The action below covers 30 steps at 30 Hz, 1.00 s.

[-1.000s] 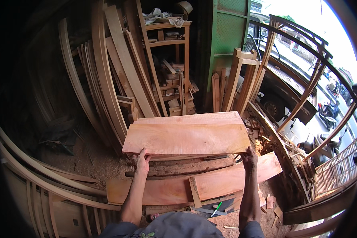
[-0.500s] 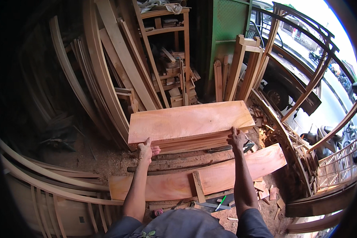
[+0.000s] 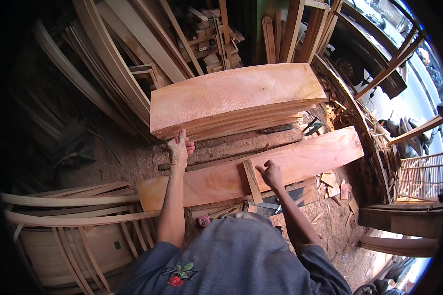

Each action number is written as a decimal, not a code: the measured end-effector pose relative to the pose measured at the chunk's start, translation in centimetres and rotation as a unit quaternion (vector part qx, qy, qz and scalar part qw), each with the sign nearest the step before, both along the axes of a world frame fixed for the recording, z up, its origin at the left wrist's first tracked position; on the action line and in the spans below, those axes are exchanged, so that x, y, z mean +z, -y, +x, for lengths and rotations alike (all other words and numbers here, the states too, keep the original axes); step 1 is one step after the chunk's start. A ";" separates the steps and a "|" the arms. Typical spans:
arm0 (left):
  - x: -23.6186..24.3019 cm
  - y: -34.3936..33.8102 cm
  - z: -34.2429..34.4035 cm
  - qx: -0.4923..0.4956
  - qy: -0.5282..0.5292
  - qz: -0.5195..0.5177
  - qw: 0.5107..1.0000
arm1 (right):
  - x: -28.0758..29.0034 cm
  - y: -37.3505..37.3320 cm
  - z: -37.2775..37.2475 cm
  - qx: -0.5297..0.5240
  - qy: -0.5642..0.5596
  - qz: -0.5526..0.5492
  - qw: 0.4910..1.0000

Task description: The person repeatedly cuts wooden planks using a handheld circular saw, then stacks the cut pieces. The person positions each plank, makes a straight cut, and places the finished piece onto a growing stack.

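Note:
My left hand (image 3: pixel 181 145) is at the lower left edge of the upper pink-toned board (image 3: pixel 238 93), touching it, fingers loosely apart. That board lies on a stack of similar boards (image 3: pixel 246 121). My right hand (image 3: pixel 269 172) is over a long pink plank (image 3: pixel 320 152) in front of the stack, just right of a short narrow offcut (image 3: pixel 251 179) lying across it; its fingers are loosely bent and apart, holding nothing I can see. A metal straightedge (image 3: pixel 268 205) shows beside the plank's near edge, partly hidden by the right forearm.
Long timbers (image 3: pixel 108 59) lean behind at the left. Curved slatted wooden pieces (image 3: pixel 74 219) fill the lower left. Wood scraps (image 3: pixel 330 189) litter the ground at the right, beside stacked frames and curved rails (image 3: pixel 398 216). A dark vehicle (image 3: pixel 354 66) stands outside.
The upper board has been laid back onto the stack. My right hand has let go and moved down over the lower plank. The view has tilted downward.

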State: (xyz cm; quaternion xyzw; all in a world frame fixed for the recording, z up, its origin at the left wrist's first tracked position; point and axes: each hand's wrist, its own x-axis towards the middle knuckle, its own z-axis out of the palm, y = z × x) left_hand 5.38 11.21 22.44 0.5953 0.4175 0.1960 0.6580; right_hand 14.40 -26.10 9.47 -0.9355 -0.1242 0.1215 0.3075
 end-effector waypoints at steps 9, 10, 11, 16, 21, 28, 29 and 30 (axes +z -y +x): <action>-15.3 6.3 -17.0 -0.045 -0.211 -0.201 0.955 | -7.2 4.7 -10.8 0.038 -0.172 -0.060 0.983; -16.8 6.8 -19.0 -0.035 -0.243 -0.229 0.942 | -7.0 6.0 -11.2 0.021 -0.109 -0.033 0.993; -18.2 7.2 -20.7 -0.034 -0.240 -0.248 0.938 | -6.9 7.4 -11.4 -0.017 -0.058 -0.006 0.998; -22.9 7.9 -26.5 0.048 -0.274 -0.326 0.904 | -7.0 13.9 -11.7 -0.228 -0.239 0.012 0.944; -26.7 6.9 -25.1 0.207 -0.169 -0.405 0.874 | -8.2 15.3 -13.3 -0.227 -0.083 0.031 0.970; -26.7 4.7 -23.2 0.251 -0.100 -0.435 0.859 | -8.3 16.6 -16.1 -0.317 -0.248 0.270 0.875; -26.4 4.6 -23.2 0.255 -0.122 -0.434 0.856 | -8.3 17.1 -17.2 -0.314 -0.230 0.243 0.889; -26.2 4.6 -23.0 0.232 -0.109 -0.447 0.857 | -8.3 17.8 -18.3 -0.311 -0.230 0.250 0.888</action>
